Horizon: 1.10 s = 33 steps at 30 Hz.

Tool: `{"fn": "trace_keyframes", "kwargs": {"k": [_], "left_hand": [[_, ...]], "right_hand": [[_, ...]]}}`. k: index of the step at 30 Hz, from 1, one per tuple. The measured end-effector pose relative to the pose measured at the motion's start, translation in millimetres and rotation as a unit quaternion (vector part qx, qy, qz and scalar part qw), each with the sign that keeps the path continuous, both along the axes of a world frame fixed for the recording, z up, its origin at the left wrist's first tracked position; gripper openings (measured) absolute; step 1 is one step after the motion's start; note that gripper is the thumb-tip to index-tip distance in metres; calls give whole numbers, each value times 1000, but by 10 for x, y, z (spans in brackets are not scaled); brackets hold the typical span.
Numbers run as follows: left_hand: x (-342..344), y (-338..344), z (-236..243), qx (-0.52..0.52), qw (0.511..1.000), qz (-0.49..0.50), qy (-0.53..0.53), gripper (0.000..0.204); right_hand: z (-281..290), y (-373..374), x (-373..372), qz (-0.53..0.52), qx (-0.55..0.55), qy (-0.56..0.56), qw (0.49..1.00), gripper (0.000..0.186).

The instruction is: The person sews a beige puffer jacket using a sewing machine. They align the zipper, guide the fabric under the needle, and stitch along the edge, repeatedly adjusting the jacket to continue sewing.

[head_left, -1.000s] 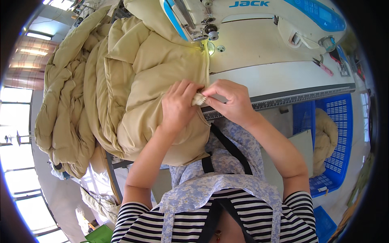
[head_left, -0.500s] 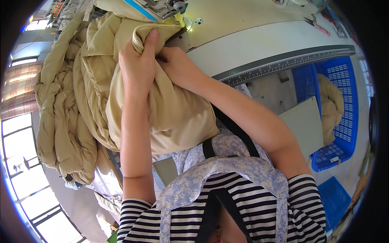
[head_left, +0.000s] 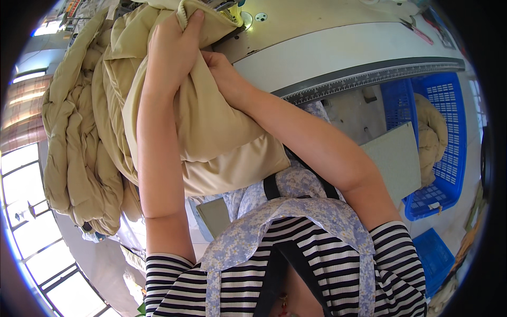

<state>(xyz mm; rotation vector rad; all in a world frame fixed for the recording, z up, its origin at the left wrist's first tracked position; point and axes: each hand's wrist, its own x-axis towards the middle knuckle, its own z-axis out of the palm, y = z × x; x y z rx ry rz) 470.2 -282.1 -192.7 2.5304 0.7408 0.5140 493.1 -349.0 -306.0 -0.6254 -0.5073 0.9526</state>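
A puffy khaki quilted garment (head_left: 222,132) spreads from the table's left part down over my lap. My left hand (head_left: 173,53) is closed on its edge, thumb on top, beside a ribbed strip like zipper tape (head_left: 182,15). My right hand (head_left: 224,76) grips a fold of the same garment just right of and below the left, its fingertips partly hidden in the cloth. Above the hands, the garment's edge runs to a sewing machine (head_left: 228,5), mostly cut off at the top; a yellow light shines beside it.
A ruler strip (head_left: 369,76) lines the table's front edge. Scissors with a pink handle (head_left: 420,34) lie at the far right. A blue plastic basket (head_left: 457,137) holding khaki cloth stands right, below table height. More of the quilted garment hangs at the left.
Both hands have moved up and slightly left, carrying the garment's edge toward the top of the view. The sewing machine shows less now. Both grips stay closed.
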Motion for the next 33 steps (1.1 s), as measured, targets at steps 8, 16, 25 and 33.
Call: {"fn": "trace_keyframes", "kwargs": {"k": [8, 16, 25, 33], "left_hand": [[71, 51, 31, -74, 996, -52, 20, 32], [-60, 231, -12, -199, 978, 61, -29, 37], [14, 225, -25, -172, 981, 36, -79, 39], [59, 148, -33, -238, 967, 52, -69, 38]], "right_hand": [[46, 33, -157, 60, 27, 101, 993, 30], [-45, 14, 46, -39, -137, -197, 970, 41], [-53, 111, 176, -201, -218, -226, 928, 42], [-47, 139, 214, -232, -224, -367, 873, 23]]}}
